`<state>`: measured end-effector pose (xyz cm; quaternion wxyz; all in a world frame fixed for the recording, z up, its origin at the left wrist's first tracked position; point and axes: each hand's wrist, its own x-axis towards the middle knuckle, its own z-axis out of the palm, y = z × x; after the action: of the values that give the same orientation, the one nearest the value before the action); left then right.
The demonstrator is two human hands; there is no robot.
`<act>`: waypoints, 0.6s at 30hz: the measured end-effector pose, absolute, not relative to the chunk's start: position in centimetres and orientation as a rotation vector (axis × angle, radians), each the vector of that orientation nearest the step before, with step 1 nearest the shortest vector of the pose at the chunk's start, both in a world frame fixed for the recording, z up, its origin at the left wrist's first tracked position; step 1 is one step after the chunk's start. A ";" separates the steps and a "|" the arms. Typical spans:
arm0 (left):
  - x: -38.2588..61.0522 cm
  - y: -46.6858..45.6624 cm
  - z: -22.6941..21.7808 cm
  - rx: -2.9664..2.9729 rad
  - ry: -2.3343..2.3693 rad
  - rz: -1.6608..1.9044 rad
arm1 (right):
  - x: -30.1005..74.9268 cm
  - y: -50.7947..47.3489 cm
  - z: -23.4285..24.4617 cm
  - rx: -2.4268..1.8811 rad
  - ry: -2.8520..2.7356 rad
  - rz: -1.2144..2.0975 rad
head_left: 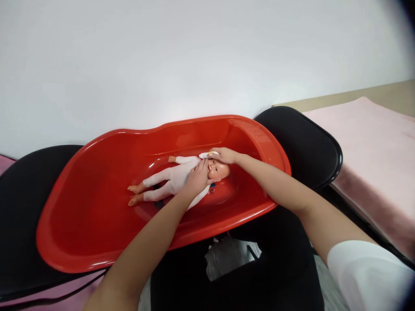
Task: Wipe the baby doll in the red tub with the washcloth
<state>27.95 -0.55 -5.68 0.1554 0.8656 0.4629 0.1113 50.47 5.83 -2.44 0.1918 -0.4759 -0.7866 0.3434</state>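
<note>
A baby doll point(181, 177) in a white suit lies face up inside a red baby bathtub point(84, 207), its bare feet towards the left. My left hand point(197, 178) grips the doll at its upper chest and neck, the thumb on the near side and the fingers across the front. Beside the far side of the doll's head, my right hand point(223, 155) has its fingers curled on a small white cloth point(204, 155) with a yellow patch. Part of the doll's face and neck is covered by my hands.
Black chair seats point(301, 144) stand under and beside the tub's two ends. A pink-covered surface point(372, 142) is on the right, and a white wall point(181, 60) rises behind the tub. Dark fabric is below the near rim.
</note>
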 end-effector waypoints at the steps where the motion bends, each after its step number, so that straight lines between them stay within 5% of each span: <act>1: 27.8 -0.3 -5.3 2.492 1.316 0.292 | 50.6 5.9 -2.4 -1.336 -2.194 0.980; 18: 27.7 0.9 -4.6 2.423 1.318 0.277 | 51.0 8.4 -2.0 -1.259 -2.201 1.240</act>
<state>27.73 0.93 -4.62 0.1839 0.8592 0.4673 0.0981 50.96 8.44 -1.97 0.1587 -0.4404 -0.7699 0.4338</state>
